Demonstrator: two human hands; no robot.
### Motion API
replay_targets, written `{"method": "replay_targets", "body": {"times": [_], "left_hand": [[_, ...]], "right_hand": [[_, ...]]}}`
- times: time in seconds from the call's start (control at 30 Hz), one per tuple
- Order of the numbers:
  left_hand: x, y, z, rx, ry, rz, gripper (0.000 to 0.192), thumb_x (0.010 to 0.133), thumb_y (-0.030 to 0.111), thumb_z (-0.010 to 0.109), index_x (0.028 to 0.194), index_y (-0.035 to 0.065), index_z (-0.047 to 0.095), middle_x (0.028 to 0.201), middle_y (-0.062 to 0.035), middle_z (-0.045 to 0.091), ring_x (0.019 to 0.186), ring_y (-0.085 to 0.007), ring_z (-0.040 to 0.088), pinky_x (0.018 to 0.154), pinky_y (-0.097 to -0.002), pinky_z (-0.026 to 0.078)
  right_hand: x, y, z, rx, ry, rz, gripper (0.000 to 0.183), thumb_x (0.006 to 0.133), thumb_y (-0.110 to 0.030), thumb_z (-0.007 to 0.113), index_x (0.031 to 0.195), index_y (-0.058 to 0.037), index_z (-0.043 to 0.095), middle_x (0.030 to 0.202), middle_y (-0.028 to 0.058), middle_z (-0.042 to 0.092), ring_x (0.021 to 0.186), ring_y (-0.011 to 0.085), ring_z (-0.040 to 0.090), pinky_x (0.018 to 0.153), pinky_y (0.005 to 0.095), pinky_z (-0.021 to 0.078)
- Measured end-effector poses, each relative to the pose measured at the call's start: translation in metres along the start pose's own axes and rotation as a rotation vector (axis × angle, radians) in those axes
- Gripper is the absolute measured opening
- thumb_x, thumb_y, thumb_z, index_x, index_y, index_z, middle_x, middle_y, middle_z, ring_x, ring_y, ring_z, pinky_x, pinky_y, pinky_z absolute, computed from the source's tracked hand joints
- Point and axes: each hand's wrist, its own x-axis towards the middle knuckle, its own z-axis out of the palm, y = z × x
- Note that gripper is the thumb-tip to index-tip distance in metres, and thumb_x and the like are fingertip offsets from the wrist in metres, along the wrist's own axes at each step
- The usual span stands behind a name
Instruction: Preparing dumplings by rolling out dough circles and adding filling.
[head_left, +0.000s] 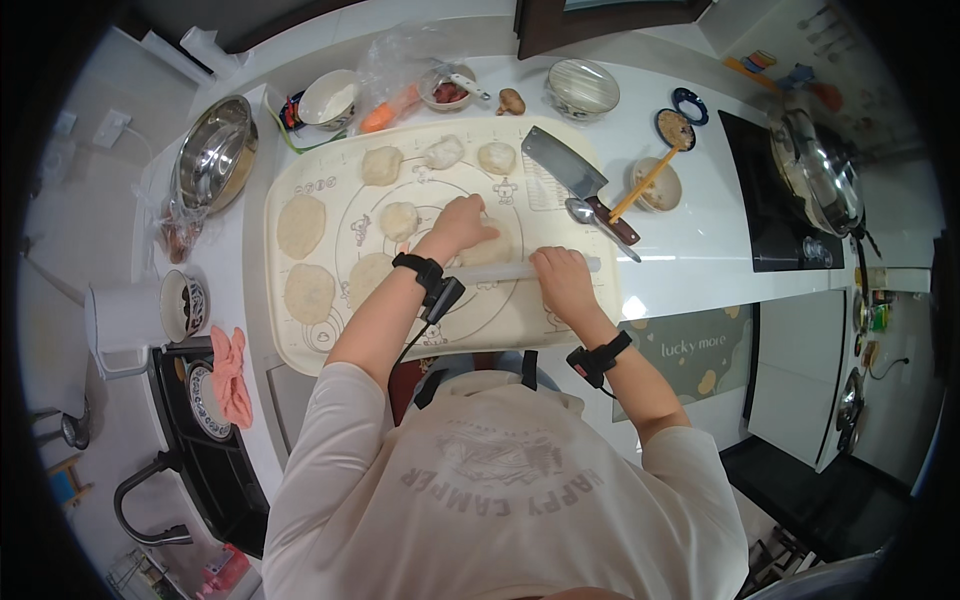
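On a cream dough mat (450, 330), a flattened dough round (491, 247) lies under my left hand (459, 223). My left thumb rests on this dough, with the fingers bent around its far edge. My right hand (564, 279) is closed over the right end of a pale, translucent rolling pin (502, 272). The pin lies along the dough's near edge, and my left wrist hides its other end. Flat dough rounds (301, 226) lie at the mat's left, and another (371, 277) is partly behind my left forearm. Several dough balls (382, 165) sit farther back.
A cleaver (566, 165) and a metal spoon (600, 225) lie across the mat's right side. Chopsticks (645, 184) rest on a small bowl (660, 191). Behind stand a flour bowl (328, 97), a meat bowl (448, 94) and a mushroom (511, 102). A cooktop (772, 202) is right; a sink (202, 450) is left.
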Motion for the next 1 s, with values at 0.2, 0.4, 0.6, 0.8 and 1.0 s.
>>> {"method": "replay_targets", "body": {"times": [0.2, 0.4, 0.6, 0.8, 1.0], "left_hand": [[-0.022, -0.014, -0.008, 0.095, -0.175, -0.181, 0.053, 0.074, 0.045, 0.073, 0.095, -0.0033, 0.071, 0.083, -0.0225, 0.068, 0.083, -0.0352, 0.067, 0.077, -0.0396, 0.053], [-0.092, -0.013, 0.019, 0.011, 0.086, -0.299, 0.045, 0.086, 0.046, 0.064, 0.084, 0.0011, 0.068, 0.086, -0.0212, 0.068, 0.081, -0.0317, 0.066, 0.068, -0.0421, 0.052], [-0.150, -0.032, 0.054, 0.373, 0.564, 0.119, 0.054, 0.088, 0.031, 0.064, 0.131, 0.0005, 0.051, 0.141, -0.0207, 0.046, 0.126, -0.0363, 0.046, 0.099, -0.0466, 0.042], [-0.158, -0.043, 0.059, 0.349, 0.464, 0.150, 0.068, 0.088, 0.031, 0.064, 0.145, 0.0034, 0.038, 0.151, -0.0188, 0.035, 0.141, -0.0338, 0.031, 0.116, -0.0473, 0.023], [-0.097, -0.046, 0.039, 0.431, 0.553, 0.094, 0.068, 0.092, 0.038, 0.057, 0.147, 0.0049, 0.036, 0.155, -0.0166, 0.031, 0.143, -0.0312, 0.029, 0.117, -0.0497, 0.019]], "right_hand": [[-0.021, 0.002, -0.008, 0.051, -0.024, 0.005, 0.026, 0.076, -0.004, 0.057, 0.102, -0.0057, 0.058, 0.102, 0.0079, 0.061, 0.096, 0.0253, 0.058, 0.083, 0.0374, 0.0430], [-0.004, 0.008, 0.000, 0.138, 0.022, -0.152, 0.029, 0.076, -0.005, 0.060, 0.105, -0.0058, 0.058, 0.104, 0.0073, 0.061, 0.100, 0.0251, 0.057, 0.082, 0.0383, 0.0455], [0.007, 0.000, 0.011, 0.210, -0.078, -0.120, 0.038, 0.076, -0.008, 0.066, 0.113, -0.0043, 0.058, 0.117, 0.0097, 0.060, 0.108, 0.0281, 0.057, 0.089, 0.0411, 0.0460], [-0.016, -0.017, 0.027, 0.060, -0.031, -0.037, 0.052, 0.090, -0.023, 0.059, 0.136, -0.0006, 0.047, 0.142, 0.0186, 0.047, 0.130, 0.0343, 0.045, 0.105, 0.0466, 0.0369], [0.041, 0.000, 0.049, -0.087, 0.025, 0.273, 0.055, 0.098, -0.033, 0.045, 0.143, -0.0015, 0.039, 0.151, 0.0204, 0.035, 0.141, 0.0346, 0.030, 0.113, 0.0560, 0.0230]]}}
